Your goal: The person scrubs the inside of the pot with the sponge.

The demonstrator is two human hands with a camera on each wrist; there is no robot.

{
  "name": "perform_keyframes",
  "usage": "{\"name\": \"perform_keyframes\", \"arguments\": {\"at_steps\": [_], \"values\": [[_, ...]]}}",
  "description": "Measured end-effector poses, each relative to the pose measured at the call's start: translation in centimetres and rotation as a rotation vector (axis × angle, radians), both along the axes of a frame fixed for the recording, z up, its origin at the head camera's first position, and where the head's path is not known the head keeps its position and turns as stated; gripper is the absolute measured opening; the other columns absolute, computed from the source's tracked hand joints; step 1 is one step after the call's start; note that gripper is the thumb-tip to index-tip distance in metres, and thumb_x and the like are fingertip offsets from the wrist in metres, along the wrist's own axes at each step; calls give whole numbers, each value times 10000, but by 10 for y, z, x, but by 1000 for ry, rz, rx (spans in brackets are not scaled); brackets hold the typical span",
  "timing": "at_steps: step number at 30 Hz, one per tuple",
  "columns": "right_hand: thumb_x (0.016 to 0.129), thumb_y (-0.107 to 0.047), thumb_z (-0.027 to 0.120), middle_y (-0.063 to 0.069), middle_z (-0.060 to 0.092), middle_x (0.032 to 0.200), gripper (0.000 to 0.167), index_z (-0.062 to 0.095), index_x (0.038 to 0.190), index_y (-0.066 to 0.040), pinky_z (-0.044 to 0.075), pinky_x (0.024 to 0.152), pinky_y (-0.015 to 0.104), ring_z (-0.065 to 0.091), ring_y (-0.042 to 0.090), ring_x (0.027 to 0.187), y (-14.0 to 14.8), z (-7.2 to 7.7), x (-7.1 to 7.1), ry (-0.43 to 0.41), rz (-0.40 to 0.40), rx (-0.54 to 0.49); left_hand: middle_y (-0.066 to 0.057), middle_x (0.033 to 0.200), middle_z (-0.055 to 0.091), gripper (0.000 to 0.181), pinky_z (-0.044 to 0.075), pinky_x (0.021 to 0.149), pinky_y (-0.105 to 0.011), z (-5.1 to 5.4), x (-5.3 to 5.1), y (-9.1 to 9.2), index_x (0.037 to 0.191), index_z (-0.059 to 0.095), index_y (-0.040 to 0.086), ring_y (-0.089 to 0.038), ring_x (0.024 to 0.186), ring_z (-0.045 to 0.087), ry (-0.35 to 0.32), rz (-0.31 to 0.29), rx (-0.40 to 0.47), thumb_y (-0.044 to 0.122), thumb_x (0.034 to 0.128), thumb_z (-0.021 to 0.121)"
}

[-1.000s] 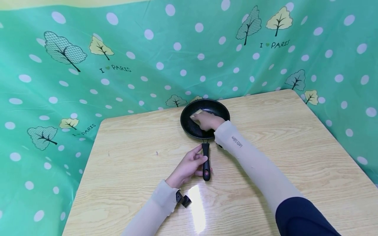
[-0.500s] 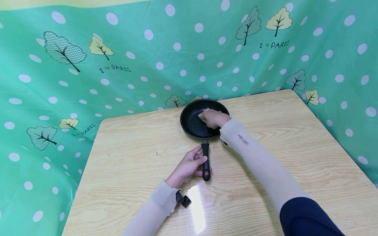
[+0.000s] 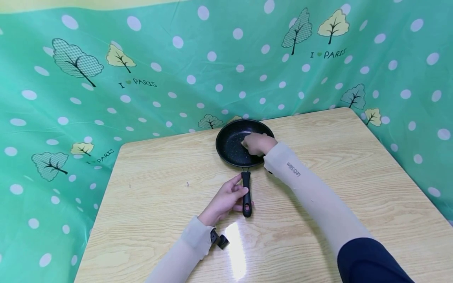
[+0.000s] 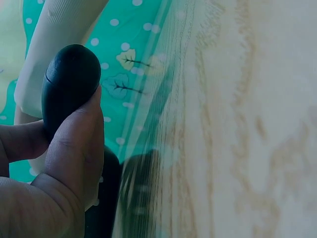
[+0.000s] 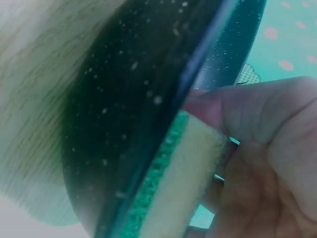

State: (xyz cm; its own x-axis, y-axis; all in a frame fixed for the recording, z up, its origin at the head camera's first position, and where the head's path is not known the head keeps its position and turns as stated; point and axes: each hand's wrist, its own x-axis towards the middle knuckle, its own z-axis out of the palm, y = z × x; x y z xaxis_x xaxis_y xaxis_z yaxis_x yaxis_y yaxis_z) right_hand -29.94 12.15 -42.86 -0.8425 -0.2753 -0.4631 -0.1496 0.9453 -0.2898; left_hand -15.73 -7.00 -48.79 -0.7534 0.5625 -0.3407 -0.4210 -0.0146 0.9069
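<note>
A black speckled frying pan (image 3: 228,147) stands near the table's back edge, its black handle (image 3: 247,204) pointing towards me. My left hand (image 3: 225,198) grips that handle, thumb on top; the left wrist view shows the handle's rounded end (image 4: 72,79) between thumb and fingers. Inside the pan, at its right half, is my right hand (image 3: 260,144). It pinches a sponge (image 5: 181,181), pale yellow with a green scouring layer (image 5: 153,183) facing the pan's surface. In the head view the hand hides nearly all of the sponge.
The wooden table (image 3: 159,220) extends on both sides of the pan. A green dotted curtain (image 3: 141,106) hangs along its back and sides, close behind the pan's far rim. A small black camera (image 3: 220,239) is strapped to the left wrist.
My right hand with the sponge has shifted from the pan's middle to the right, then slightly nearer to me. The left hand and the pan have hardly moved.
</note>
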Motion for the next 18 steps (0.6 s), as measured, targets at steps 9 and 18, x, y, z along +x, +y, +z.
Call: {"name": "perform_keyframes", "arguments": {"at_steps": [9,18], "values": [[1049,-10,515,103,477,1614,499,577,1529,-135,162,1297,638,378,320,1522,-1,5,9,-17,54,45,-130,1062,618,696,686,733,-396,0,-2,-1,1693,128,54,-364,947,758,-1,-11,9,41,1104,498],[1043,-14,505,100,521,1580,471,621,1487,-117,163,1291,653,377,321,1523,-1,4,16,-15,85,37,-118,1056,632,701,686,736,-403,0,-1,-1,1692,118,46,-322,921,764,2,-12,4,42,1104,500]]}}
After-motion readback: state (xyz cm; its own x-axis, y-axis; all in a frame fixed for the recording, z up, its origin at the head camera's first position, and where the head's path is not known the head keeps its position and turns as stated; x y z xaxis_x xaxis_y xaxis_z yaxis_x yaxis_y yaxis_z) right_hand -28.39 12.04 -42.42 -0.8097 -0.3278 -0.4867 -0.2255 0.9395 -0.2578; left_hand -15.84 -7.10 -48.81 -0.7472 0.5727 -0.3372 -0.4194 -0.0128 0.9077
